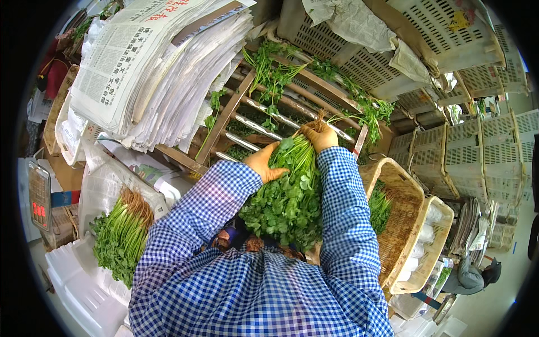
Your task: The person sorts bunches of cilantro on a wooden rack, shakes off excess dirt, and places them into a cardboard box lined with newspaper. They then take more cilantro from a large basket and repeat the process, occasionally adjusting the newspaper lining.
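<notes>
A large leafy bunch of coriander (pixel 289 199) hangs in front of my body, stems up and leaves down. My right hand (pixel 320 136) is closed round the stems near the brown roots at the top. On the bunch's left side rests my left hand (pixel 265 163), its thumb over the front of the stems and its fingers mostly hidden behind the greens. Beyond both hands is a slatted rack of wood and metal bars (pixel 225 121), with loose coriander sprigs (pixel 275 76) scattered over it.
A tall newspaper stack (pixel 140 73) stands at the far left. Below it, another rooted coriander bunch (pixel 120 236) lies on plastic beside a scale with a lit display (pixel 39 196). To the right are a plastic crate (pixel 401 224) with greens and stacked crates (pixel 466 146). A person (pixel 471 275) is farther right.
</notes>
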Motion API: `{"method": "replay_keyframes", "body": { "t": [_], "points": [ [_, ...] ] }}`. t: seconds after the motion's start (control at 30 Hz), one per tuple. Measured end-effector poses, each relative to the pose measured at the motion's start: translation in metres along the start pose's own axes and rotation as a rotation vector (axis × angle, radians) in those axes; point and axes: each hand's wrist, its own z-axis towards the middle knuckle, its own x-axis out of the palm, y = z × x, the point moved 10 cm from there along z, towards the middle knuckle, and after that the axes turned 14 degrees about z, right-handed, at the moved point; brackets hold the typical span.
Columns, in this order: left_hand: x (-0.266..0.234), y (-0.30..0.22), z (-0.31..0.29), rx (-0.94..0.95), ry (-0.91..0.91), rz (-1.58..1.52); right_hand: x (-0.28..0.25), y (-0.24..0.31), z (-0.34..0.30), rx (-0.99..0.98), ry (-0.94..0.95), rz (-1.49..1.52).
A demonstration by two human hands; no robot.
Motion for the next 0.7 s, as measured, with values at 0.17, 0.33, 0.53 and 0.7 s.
{"method": "replay_keyframes", "body": {
  "t": [0.17, 0.33, 0.53, 0.7],
  "points": [
    [0.020, 0.019, -0.024, -0.549, -0.161, -0.663, -0.046, 0.030, -0.051, -0.133, -0.125, 0.156],
    [0.013, 0.005, -0.033, -0.406, -0.360, -0.518, -0.061, 0.025, -0.130, -0.228, -0.193, 0.065],
    [0.021, 0.027, -0.020, -0.497, -0.173, -0.654, -0.018, -0.001, -0.152, -0.127, -0.219, -0.023],
    [-0.002, -0.006, -0.021, 0.076, -0.119, -0.097, -0.031, -0.009, -0.147, -0.064, -0.185, 0.338]
  ]
}}
